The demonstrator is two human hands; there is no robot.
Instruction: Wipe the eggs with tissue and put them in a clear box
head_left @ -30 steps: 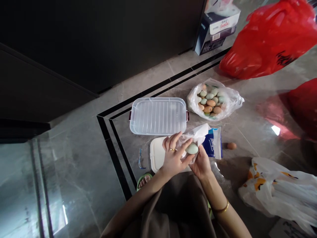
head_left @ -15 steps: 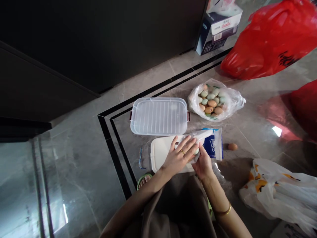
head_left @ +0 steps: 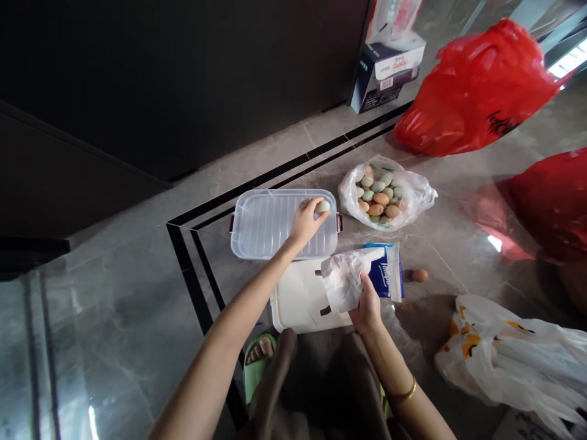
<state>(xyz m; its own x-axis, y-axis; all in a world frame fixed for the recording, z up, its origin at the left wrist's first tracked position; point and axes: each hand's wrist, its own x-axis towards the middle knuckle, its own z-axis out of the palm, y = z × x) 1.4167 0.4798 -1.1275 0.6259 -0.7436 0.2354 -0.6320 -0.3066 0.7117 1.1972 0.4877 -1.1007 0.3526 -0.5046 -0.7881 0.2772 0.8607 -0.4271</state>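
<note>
Between the fingers of my left hand is a pale green egg, over the right end of a clear plastic storage box with ribbed bottom and brown side latches. My right hand grips a crumpled white tissue above a white lid lying on the floor. Just right of the tissue lies a blue tissue pack. Beyond it, an open plastic bag holds several brown and pale green eggs. One brown egg rests on the floor by the pack.
Red plastic bags stand at the right, one large red bag at the back. A white bag with orange marks lies at lower right. A dark box stands beside the black cabinet. My foot in a green slipper is close to the lid.
My left hand has left the tissue and moved forward with the pale green egg over the clear box. My right hand keeps the tissue. The view has shifted slightly.
</note>
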